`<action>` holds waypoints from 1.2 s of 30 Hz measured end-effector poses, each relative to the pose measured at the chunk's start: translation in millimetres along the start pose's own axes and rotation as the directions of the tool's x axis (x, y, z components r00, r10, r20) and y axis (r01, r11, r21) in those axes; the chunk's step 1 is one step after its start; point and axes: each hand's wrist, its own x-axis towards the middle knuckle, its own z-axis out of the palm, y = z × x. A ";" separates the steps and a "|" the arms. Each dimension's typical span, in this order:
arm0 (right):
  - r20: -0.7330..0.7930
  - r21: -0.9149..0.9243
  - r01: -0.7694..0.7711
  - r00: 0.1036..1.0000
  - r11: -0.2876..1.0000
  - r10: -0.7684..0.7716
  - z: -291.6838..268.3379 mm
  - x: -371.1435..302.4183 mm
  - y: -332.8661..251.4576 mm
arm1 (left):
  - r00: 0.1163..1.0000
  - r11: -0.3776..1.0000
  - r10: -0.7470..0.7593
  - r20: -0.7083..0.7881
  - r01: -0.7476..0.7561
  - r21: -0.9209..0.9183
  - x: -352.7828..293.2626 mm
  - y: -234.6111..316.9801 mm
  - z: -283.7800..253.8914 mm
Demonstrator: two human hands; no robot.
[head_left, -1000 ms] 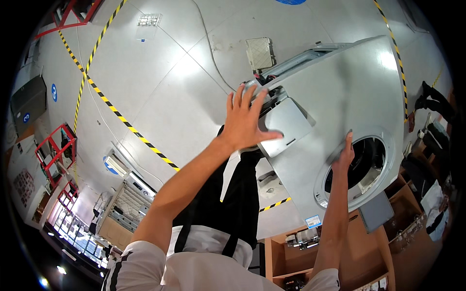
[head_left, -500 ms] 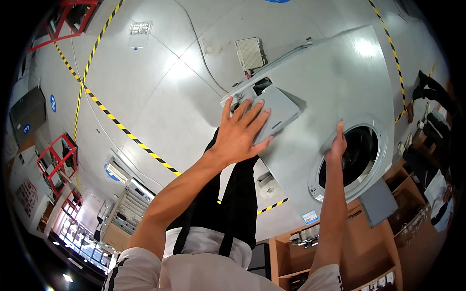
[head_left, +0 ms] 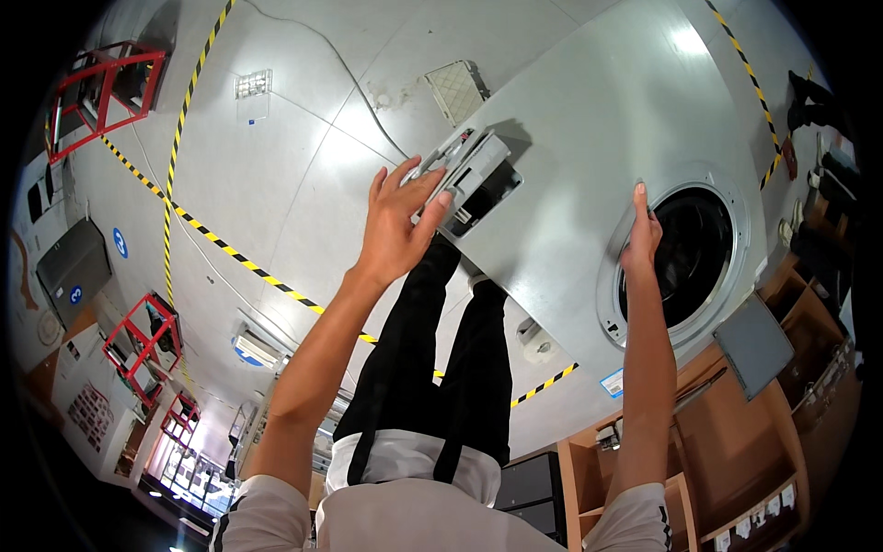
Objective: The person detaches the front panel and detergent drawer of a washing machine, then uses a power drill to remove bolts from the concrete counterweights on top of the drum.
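Observation:
A pale grey washing machine front panel point(head_left: 570, 156) lies before me, its round door opening point(head_left: 690, 258) at the right. By its near left corner, my left hand point(head_left: 397, 221) grips a grey plastic cover point(head_left: 474, 166), thumb on the near side. The cover stands tilted up beside a dark rectangular slot point(head_left: 487, 195) in the panel. My right hand point(head_left: 641, 237) is at the left rim of the door opening, thumb stretched out and fingers curled. A thin dark edge shows by those fingers; what they hold, if anything, I cannot make out.
A cream ribbed part point(head_left: 457, 92) lies on the floor beyond the panel, near a grey cable point(head_left: 354, 83). Yellow-black tape point(head_left: 244, 267) marks the floor. Wooden shelving point(head_left: 736, 432) stands at the lower right, with a grey board point(head_left: 754, 345) beside it. Red frames point(head_left: 106, 97) stand far left.
My left hand has tilted the grey cover up and to the left, off its flat position, baring the rectangular slot. My right hand stays by the door opening's rim. The view has shifted slightly.

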 end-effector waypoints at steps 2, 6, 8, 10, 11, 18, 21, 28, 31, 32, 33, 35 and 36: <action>0.001 -0.004 -0.001 1.000 1.000 0.001 -1.8 0.7 0.7 | 0.997 0.996 0.064 -0.047 -0.061 0.067 -5.3 7.6 5.6; -0.022 -0.015 -0.017 1.000 1.000 0.017 6.3 -12.4 -11.8 | 0.986 0.981 0.140 -0.095 -0.125 0.147 -14.4 20.4 15.0; -0.041 -0.025 -0.011 0.999 1.000 0.009 8.3 -15.9 -13.3 | 0.984 0.982 0.143 -0.105 -0.128 0.142 -15.1 18.1 15.5; -0.052 -0.046 0.012 0.999 0.999 -0.014 5.8 -13.0 -11.3 | 0.989 0.991 0.105 -0.103 -0.096 0.093 -14.7 14.2 14.7; -0.053 -0.042 0.013 0.998 0.999 -0.015 4.8 -11.8 -10.5 | 0.994 0.997 0.066 -0.091 -0.062 0.045 -13.9 11.5 13.6; -0.055 -0.079 0.036 0.998 0.996 -0.040 6.4 -18.0 -21.9 | 0.996 0.984 -0.069 -0.048 0.060 -0.169 -12.2 -2.0 6.8; 0.004 -0.076 0.034 0.999 0.997 -0.033 7.7 -23.2 -30.6 | 0.970 0.924 -0.242 -0.027 0.221 -0.311 -12.3 4.4 7.0; -0.011 -0.119 0.023 1.000 0.993 -0.025 9.8 -29.8 -43.0 | 0.951 0.813 -0.307 0.045 0.286 -0.507 -6.1 -5.2 5.4; -0.052 -0.132 -0.008 0.999 0.991 0.001 0.5 -15.1 -36.3 | 0.936 0.801 -0.348 0.054 0.327 -0.502 -6.2 3.1 7.9; -0.060 -0.144 -0.029 0.998 0.989 0.021 4.3 -19.5 -37.6 | 0.931 0.808 -0.363 0.035 0.333 -0.487 -9.1 6.1 9.0; -0.043 -0.140 -0.013 0.999 0.990 0.007 7.5 -24.3 -39.5 | 0.936 0.805 -0.352 0.000 0.303 -0.511 -11.0 6.6 11.9; -0.013 -0.130 0.023 1.000 0.991 -0.024 12.2 -34.6 -49.0 | 0.943 0.798 -0.325 -0.069 0.235 -0.556 -12.8 7.6 18.4; -0.003 -0.128 0.035 0.999 0.991 -0.035 12.1 -34.9 -48.7 | 0.934 0.799 -0.356 -0.017 0.295 -0.524 -15.0 12.6 16.1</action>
